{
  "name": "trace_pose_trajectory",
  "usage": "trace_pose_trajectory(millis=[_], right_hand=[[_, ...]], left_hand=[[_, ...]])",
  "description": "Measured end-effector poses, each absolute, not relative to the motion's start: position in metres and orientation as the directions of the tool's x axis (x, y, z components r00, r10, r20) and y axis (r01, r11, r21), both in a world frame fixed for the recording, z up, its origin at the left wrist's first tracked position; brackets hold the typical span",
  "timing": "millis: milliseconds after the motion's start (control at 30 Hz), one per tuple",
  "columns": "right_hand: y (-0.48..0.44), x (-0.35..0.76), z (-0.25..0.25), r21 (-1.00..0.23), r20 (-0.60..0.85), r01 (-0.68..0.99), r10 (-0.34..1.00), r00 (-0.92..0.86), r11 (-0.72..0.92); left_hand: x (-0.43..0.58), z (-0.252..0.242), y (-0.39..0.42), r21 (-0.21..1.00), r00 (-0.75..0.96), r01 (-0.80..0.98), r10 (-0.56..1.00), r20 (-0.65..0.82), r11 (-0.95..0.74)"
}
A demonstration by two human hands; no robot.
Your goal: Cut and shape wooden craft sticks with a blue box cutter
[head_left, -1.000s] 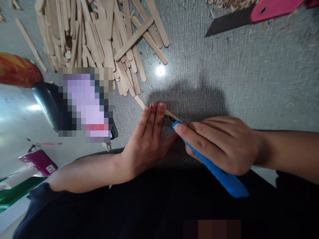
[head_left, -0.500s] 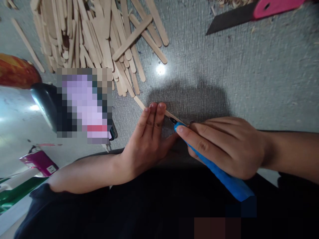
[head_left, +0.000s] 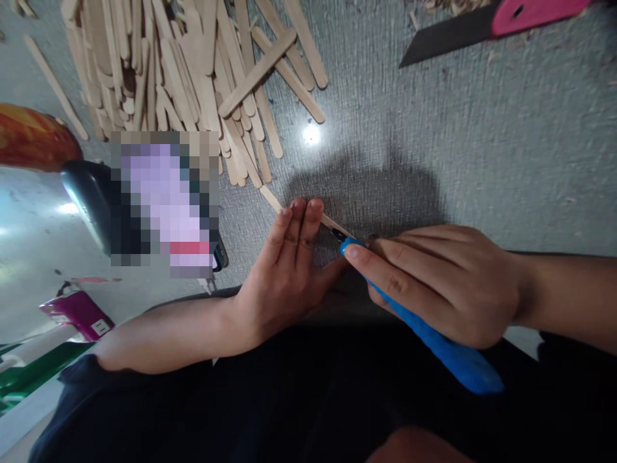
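Wooden craft stick point(head_left: 270, 199): flat on the counter point(head_left: 482, 148), set diagonally; one end just beside the craft-stick pile point(head_left: 210, 38).
Left hand point(head_left: 284, 270): grip spread, clasping nothing; three extended fingertips laid across the stick's length.
Right hand point(head_left: 443, 283): grip closed around the blue-handled craft knife point(head_left: 467, 370), index finger extended along the handle.
Dark knife tip point(head_left: 339, 235): at the stick's near edge, between the hands.
Pink-handled blade point(head_left: 448, 38): on the counter, well apart from both hands.

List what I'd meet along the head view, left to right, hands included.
Orange-red object → dark rounded object → left hand → right hand → pink handle
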State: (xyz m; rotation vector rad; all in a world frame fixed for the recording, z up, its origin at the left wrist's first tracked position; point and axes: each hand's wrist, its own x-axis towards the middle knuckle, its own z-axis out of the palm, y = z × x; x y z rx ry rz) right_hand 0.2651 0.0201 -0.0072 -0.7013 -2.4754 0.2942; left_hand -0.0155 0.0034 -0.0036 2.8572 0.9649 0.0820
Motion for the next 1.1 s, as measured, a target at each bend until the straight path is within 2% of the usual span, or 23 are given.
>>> trace_pose_trajectory(millis=[233,433,567,700,967,1100], right_hand=[[0.02,0.265,-0.007,-0.339,0.442,0.422,0.538,-0.717,0.841],[0.017,0.265,-0.013,-0.349,0.46,0.425,0.548,-0.699,0.835],[0.02,0.264,-0.012,-0.407,0.469,0.427,0.586,-0.661,0.807],[0.031,0.264,-0.001,-0.465,0.419,0.387,0.583,-0.697,0.797],[0.043,0.267,-0.014,-0.345,0.483,0.341,0.477,-0.734,0.874],[0.048,0.272,-0.027,-0.513,0.386,0.352,0.576,-0.72,0.783]], left_hand=[[-0.016,-0.007,0.001,0.18,0.778,0.614,0.628,0.026,-0.768],[-0.016,-0.006,0.003,0.088,0.796,0.601,0.605,0.023,-0.795],[-0.015,-0.004,0.006,0.035,0.814,0.58,0.58,0.0,-0.814],[-0.014,-0.002,0.007,0.012,0.815,0.579,0.579,-0.008,-0.815],[-0.021,-0.008,0.007,0.156,0.813,0.582,0.577,-0.079,-0.798],[-0.021,-0.01,0.009,0.155,0.816,0.577,0.574,-0.067,-0.802]])
